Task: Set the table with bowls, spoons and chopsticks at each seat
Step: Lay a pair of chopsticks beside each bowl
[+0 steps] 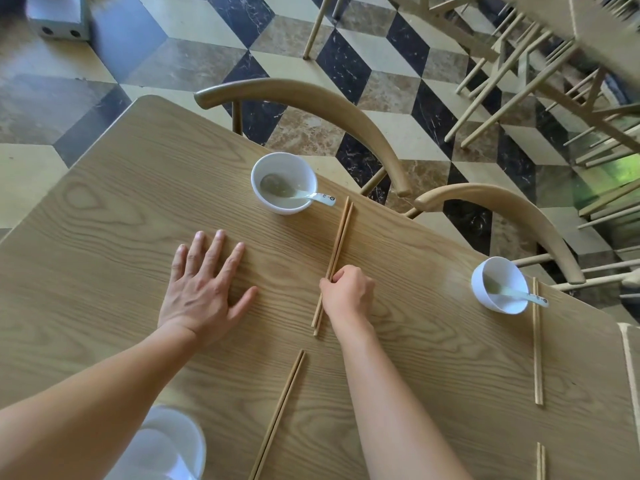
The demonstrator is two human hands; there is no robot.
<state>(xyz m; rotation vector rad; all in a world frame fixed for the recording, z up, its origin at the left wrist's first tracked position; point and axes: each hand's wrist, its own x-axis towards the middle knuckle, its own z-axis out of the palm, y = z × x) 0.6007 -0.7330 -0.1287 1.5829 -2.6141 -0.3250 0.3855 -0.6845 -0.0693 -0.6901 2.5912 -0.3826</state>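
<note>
Amid three bowls (pixel 273 164) (pixel 485 289) (pixel 173 441), four chopstick pairs (pixel 341 233) (pixel 280 414) (pixel 537 358) (pixel 541 462), right hand (pixel 348 292) grips one (left hand (pixel 201 289) flat).

The scene is lit brightly and evenly by soft daylight. A pale sheen is laid on the table (pixel 433 271) beside the right bowl (pixel 498 289), and only a faint shadow is cast under the left hand (pixel 204 289). Edges are bent by the wide lens. The upper-right chairs (pixel 540 64) are smeared by blur, and the near bowl (pixel 173 441) is rendered soft.
</note>
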